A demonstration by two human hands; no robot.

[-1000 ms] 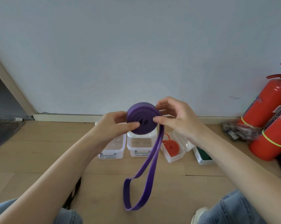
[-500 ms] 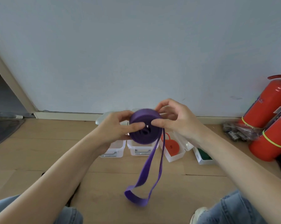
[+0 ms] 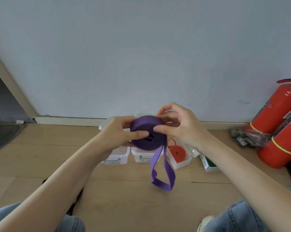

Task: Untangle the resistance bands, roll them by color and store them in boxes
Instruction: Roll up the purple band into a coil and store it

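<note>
Hands meet at chest height over the floor (image 3: 40, 158), where we hold the purple band (image 3: 147, 133), most of it wound into a thick coil. Our left hand (image 3: 118, 133) grips the coil from the left, thumb pressed on its near face beside the centre hole. Our right hand (image 3: 180, 127) pinches the coil's right edge, thumb in front and fingers curled behind. A short loop of unrolled band hangs below the coil, clear of the floor. Beneath stand clear boxes (image 3: 118, 156); one holds a rolled orange band (image 3: 177, 152), another a green band (image 3: 210, 163). Two red extinguishers (image 3: 275, 111) lean against the wall at right.
</note>
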